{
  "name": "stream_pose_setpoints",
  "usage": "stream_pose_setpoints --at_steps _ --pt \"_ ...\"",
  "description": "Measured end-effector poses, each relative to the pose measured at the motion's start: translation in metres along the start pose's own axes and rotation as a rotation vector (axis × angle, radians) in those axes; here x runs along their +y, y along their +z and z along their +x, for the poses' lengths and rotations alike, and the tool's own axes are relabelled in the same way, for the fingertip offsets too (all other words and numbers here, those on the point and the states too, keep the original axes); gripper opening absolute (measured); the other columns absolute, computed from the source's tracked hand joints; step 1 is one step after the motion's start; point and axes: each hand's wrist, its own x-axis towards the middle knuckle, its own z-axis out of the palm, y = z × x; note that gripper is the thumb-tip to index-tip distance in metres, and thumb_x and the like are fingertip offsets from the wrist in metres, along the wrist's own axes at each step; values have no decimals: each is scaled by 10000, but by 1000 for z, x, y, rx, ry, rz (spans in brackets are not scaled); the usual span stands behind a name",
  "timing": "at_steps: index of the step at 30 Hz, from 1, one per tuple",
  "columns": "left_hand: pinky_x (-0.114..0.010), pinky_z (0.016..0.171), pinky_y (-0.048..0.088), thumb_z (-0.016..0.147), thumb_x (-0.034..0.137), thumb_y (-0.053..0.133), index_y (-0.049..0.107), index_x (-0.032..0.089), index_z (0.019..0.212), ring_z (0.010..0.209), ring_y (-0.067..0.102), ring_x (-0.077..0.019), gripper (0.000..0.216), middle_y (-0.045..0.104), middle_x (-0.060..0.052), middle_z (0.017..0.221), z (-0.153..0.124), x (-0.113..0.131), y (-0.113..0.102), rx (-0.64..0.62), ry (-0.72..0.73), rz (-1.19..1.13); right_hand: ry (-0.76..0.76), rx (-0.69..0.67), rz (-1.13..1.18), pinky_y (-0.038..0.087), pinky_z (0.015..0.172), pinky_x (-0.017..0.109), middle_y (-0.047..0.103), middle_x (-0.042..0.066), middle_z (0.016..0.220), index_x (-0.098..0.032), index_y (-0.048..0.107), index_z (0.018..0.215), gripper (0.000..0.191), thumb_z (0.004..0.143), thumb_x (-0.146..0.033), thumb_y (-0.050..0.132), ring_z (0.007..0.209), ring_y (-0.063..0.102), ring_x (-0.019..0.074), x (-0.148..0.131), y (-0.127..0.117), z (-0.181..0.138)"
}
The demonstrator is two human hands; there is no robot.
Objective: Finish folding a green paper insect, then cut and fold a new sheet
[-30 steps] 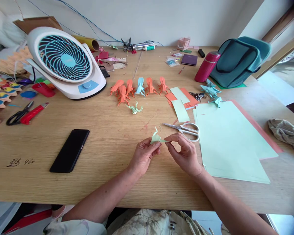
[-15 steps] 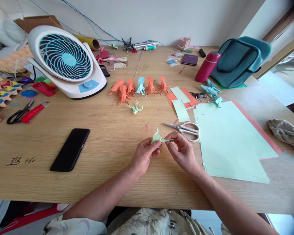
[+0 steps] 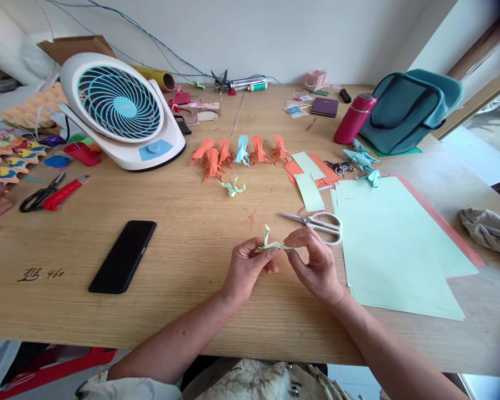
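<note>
Near the front edge of the worktop [image 3: 216, 328], the left hand [image 3: 246, 269] and the right hand [image 3: 314, 265] hold a small green paper shape [image 3: 270, 244] between them, just above the wood. Each grip is pinched tight on one end of it. A thin paper bit sticks up from the shape. White scissors [image 3: 316, 223] lie just behind the right hand. A stack of green paper [image 3: 395, 244] lies toward the right edge. A black phone [image 3: 123, 256] lies to the left. Farther back, another tiny green shape [image 3: 233, 187] sits alone, then a row of orange and blue paper bugs [image 3: 241, 151]. A white fan [image 3: 123, 114] stands toward the back left corner and a teal bag [image 3: 408, 108] toward the back right.
</note>
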Motion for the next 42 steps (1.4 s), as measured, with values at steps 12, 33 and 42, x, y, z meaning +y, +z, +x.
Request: stream_pose_setpoints --at_steps 12,33,42 --pt "-248 610 557 648 352 882 781 186 925 595 678 -126 338 748 -15 773 3 4 1 -26 -41 -75 -16 -8 -13 518 740 384 634 41 873 -236 605 930 211 867 -39 565 830 619 200 4 -3 2" --pt "-227 533 470 711 353 832 755 168 788 560 541 -83 215 689 -5 737 0 -1 2 -36 32 -34 -43 -12 -74 521 686 356 618 33 847 -239 629 926 215 861 -38 586 781 624 188 3 0 -1" --pt "-227 525 458 704 352 832 774 172 810 548 520 -84 216 682 0 716 1 -1 3 -21 33 5 -132 -27 -114 524 660 341 602 35 870 -262 637 975 293 856 1 587 773 621 178 7 -2 -1"
